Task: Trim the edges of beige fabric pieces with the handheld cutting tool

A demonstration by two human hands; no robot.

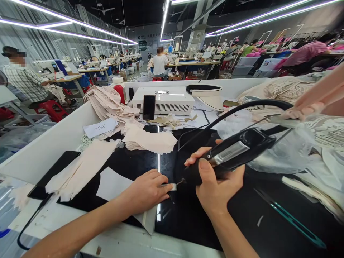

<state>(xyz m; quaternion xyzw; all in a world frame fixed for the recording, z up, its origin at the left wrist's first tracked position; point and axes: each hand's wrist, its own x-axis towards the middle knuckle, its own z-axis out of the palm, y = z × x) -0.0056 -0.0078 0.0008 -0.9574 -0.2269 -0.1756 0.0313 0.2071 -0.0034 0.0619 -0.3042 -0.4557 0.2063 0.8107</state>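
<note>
My left hand is closed on a small pale piece, pinched at the fingertips above the black tabletop. In my right hand is a black corded handheld tool with a silver plate on its side. Its thin tip points left and sits close to the pale piece; whether they touch is hard to tell. A white sheet lies partly under my left hand and forearm. Beyond my hands rests a stack of cream fabric pieces.
Green tweezers lie at the right. Fabric strips and a black phone are at the left. A white vented box with an upright phone stands at the back. The tool's cable arches rightward near plastic bags.
</note>
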